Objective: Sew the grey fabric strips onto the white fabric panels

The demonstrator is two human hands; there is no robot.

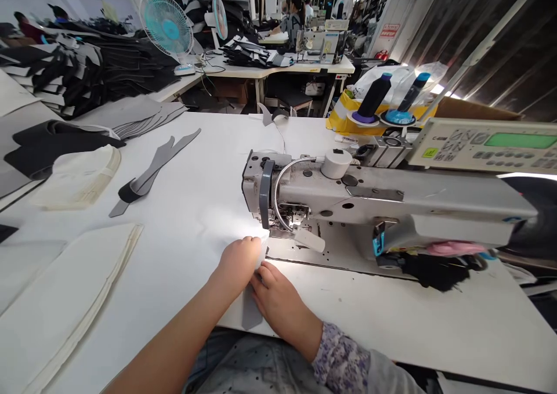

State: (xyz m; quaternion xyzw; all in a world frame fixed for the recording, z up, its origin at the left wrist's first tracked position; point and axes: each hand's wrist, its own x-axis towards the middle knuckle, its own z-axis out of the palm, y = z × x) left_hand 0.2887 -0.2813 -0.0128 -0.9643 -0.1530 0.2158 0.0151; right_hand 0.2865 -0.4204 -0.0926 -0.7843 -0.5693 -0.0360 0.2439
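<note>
An industrial sewing machine stands on the white table, its lit needle area just beyond my hands. My left hand is closed on a small piece of white fabric in front of the presser foot. Close below it, my right hand has its fingers pressed together at a grey fabric strip, which hangs back toward the table's front edge. The fingertips of both hands almost meet, and the part of the strip between them is hidden.
Grey and black cut pieces lie left of the machine. Stacks of white fabric panels cover the left side. Two thread cones and a control panel stand behind the machine. A fan and other people are farther back.
</note>
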